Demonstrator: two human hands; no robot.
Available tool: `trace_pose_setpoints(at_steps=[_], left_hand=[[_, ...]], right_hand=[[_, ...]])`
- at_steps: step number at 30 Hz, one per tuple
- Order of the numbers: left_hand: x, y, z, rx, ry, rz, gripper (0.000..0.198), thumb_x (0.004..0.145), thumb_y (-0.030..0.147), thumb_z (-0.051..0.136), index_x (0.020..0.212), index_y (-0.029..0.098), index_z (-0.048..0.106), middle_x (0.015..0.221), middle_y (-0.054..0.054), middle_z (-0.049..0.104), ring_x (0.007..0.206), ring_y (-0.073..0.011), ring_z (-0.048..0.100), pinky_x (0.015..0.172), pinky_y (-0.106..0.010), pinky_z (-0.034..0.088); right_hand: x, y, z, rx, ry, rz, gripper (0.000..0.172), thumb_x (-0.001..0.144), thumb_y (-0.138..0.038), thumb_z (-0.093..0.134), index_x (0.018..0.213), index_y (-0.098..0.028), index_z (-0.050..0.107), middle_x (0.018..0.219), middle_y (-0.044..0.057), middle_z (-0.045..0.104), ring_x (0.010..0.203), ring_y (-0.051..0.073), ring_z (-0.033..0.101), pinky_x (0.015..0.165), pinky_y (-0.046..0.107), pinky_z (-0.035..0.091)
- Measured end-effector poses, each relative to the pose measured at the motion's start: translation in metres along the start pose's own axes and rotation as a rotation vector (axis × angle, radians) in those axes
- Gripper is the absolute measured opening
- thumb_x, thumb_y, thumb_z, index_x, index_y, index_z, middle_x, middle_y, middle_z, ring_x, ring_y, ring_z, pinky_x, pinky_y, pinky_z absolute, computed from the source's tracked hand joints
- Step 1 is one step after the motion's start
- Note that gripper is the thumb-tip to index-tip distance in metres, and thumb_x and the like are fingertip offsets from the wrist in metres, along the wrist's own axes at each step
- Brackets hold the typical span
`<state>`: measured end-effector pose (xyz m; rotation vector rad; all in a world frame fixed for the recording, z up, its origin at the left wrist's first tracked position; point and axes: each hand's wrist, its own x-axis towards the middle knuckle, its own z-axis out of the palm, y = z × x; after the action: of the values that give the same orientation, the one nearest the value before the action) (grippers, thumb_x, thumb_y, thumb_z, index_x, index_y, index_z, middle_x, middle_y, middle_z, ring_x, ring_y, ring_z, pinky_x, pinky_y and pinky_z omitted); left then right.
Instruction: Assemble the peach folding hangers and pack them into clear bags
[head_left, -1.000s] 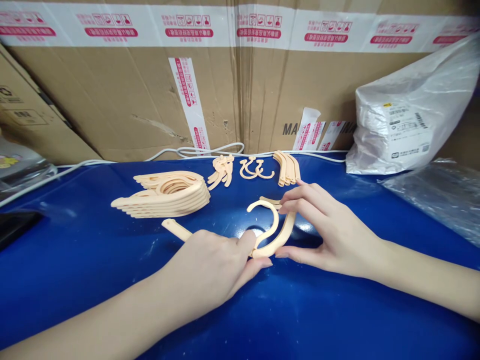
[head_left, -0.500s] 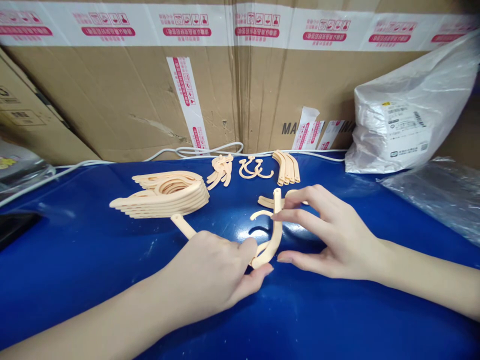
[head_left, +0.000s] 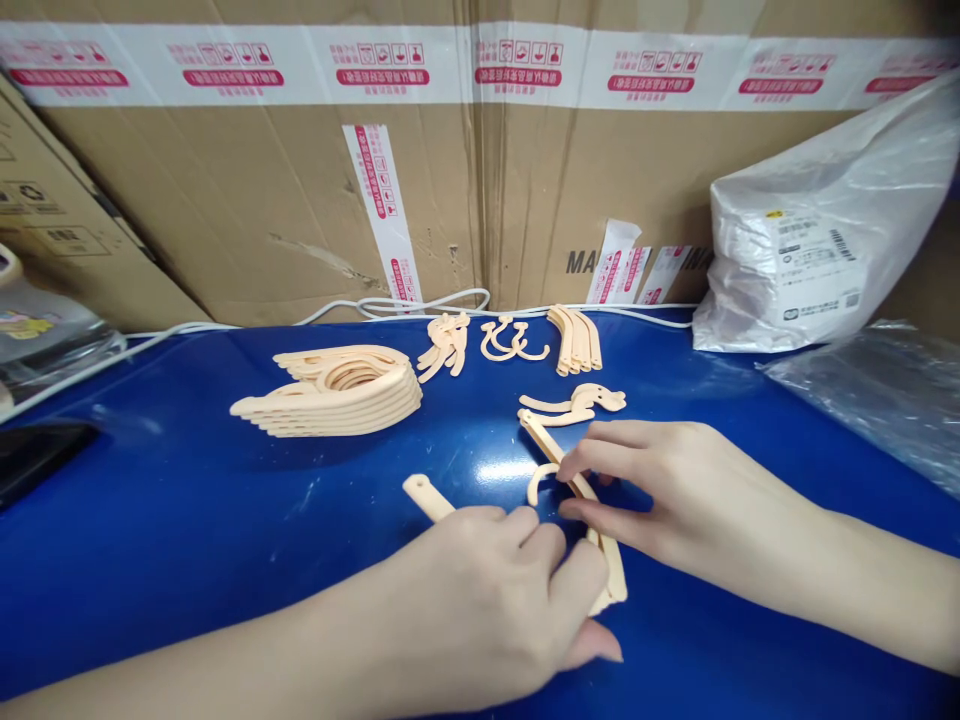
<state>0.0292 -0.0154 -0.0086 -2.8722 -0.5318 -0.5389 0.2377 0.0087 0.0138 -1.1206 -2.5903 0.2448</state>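
Observation:
My left hand [head_left: 495, 600] is curled over the joint of a peach plastic hanger piece [head_left: 426, 496], whose flat arm sticks out to the left from under my fingers. My right hand [head_left: 660, 490] pinches the other curved arm [head_left: 541, 437] of the same piece between thumb and forefinger, beside a small hook [head_left: 538, 480]. Both hands hold the piece just above the blue table [head_left: 225, 520]. A loose curved part [head_left: 577, 404] lies just beyond my right hand.
A stack of folded hangers [head_left: 337, 392] lies at the back left. Small heaps of arms [head_left: 444, 345], hooks [head_left: 510, 340] and curved strips [head_left: 576, 340] line the back edge by a white cable [head_left: 420, 300]. Cardboard boxes [head_left: 480, 160] wall the rear. Plastic bags [head_left: 817, 240] sit right.
Both hands have drawn nearer to me with the piece. The right hand has swung the curved arm from upright to a slant toward the left hand, which has closed further over the joint.

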Motion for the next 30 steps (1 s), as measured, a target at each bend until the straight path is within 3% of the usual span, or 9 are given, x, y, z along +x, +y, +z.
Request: trace_pose_setpoints(at_steps=[2,4,7,12,14,16,20,26,30], left_hand=[[0.003,0.001,0.001,0.003,-0.022,0.029,0.032,0.103,0.035,0.037,0.101,0.011,0.058,0.069,-0.002,0.059,0.058,-0.0185,0.055,0.047,-0.031,0.040],[0.007,-0.001,0.002,0.018,-0.009,0.056,0.027,0.101,0.029,0.041,0.109,0.008,0.057,0.075,-0.003,0.060,0.065,-0.0185,0.055,0.052,-0.031,0.041],[0.013,-0.008,0.004,0.007,-0.014,0.047,0.021,0.099,0.022,0.045,0.104,0.009,0.060,0.081,-0.004,0.060,0.074,-0.0201,0.055,0.062,-0.032,0.044],[0.026,-0.026,0.005,-0.146,-0.182,-0.055,0.024,0.100,0.025,0.041,0.101,0.014,0.062,0.101,-0.008,0.062,0.088,-0.0234,0.057,0.073,-0.036,0.049],[0.030,-0.033,0.005,-0.210,-0.173,-0.075,0.031,0.101,0.034,0.041,0.107,0.014,0.064,0.114,-0.010,0.062,0.104,-0.0255,0.056,0.087,-0.039,0.048],[0.033,-0.039,0.006,-0.247,-0.157,-0.106,0.043,0.101,0.046,0.041,0.121,0.013,0.061,0.133,-0.013,0.056,0.126,-0.0289,0.047,0.104,-0.045,0.040],[0.034,-0.050,0.010,-0.276,-0.245,-0.217,0.068,0.100,0.056,0.035,0.148,0.008,0.035,0.155,-0.018,0.035,0.146,-0.0297,0.026,0.116,-0.051,0.026],[0.016,-0.052,-0.007,-0.268,-0.335,-0.276,0.066,0.100,0.058,0.031,0.150,0.014,0.033,0.156,-0.012,0.035,0.143,-0.0286,0.034,0.115,-0.049,0.031],[-0.020,-0.040,-0.027,-0.142,-0.340,-0.329,0.064,0.100,0.056,0.035,0.152,0.019,0.031,0.153,-0.010,0.039,0.137,-0.0309,0.045,0.108,-0.048,0.042]], right_hand=[[0.000,0.002,0.000,0.025,-0.002,0.047,0.007,0.089,-0.020,0.059,0.093,-0.024,0.064,0.083,-0.001,0.066,0.069,0.014,0.062,0.057,0.024,0.043],[0.001,0.007,-0.001,0.006,0.010,0.080,0.016,0.087,-0.014,0.057,0.100,-0.024,0.059,0.089,-0.001,0.068,0.069,0.013,0.063,0.057,0.023,0.044],[0.004,0.020,-0.004,-0.121,0.056,0.092,0.022,0.088,-0.013,0.054,0.107,-0.022,0.056,0.096,0.001,0.070,0.076,0.016,0.067,0.059,0.024,0.047],[0.006,0.037,-0.009,-0.462,0.128,0.110,0.023,0.090,-0.013,0.050,0.109,-0.017,0.061,0.093,0.006,0.068,0.077,0.022,0.068,0.054,0.029,0.044],[0.006,0.040,-0.011,-0.544,0.106,0.123,0.024,0.089,-0.010,0.048,0.105,-0.016,0.064,0.086,0.006,0.065,0.072,0.022,0.066,0.052,0.029,0.042],[0.005,0.042,-0.014,-0.596,0.093,0.133,0.024,0.088,-0.009,0.048,0.102,-0.016,0.066,0.082,0.006,0.062,0.070,0.022,0.064,0.050,0.030,0.040],[0.005,0.047,-0.018,-0.649,0.118,0.139,0.026,0.085,-0.009,0.050,0.104,-0.017,0.067,0.081,0.006,0.061,0.068,0.022,0.062,0.049,0.030,0.037],[0.008,0.055,-0.018,-0.610,0.115,0.177,0.027,0.088,-0.011,0.050,0.106,-0.019,0.068,0.082,0.005,0.062,0.069,0.021,0.062,0.047,0.029,0.036],[0.011,0.059,-0.015,-0.433,0.076,0.104,0.029,0.094,-0.014,0.046,0.112,-0.021,0.068,0.099,0.007,0.067,0.084,0.021,0.067,0.059,0.029,0.048]])
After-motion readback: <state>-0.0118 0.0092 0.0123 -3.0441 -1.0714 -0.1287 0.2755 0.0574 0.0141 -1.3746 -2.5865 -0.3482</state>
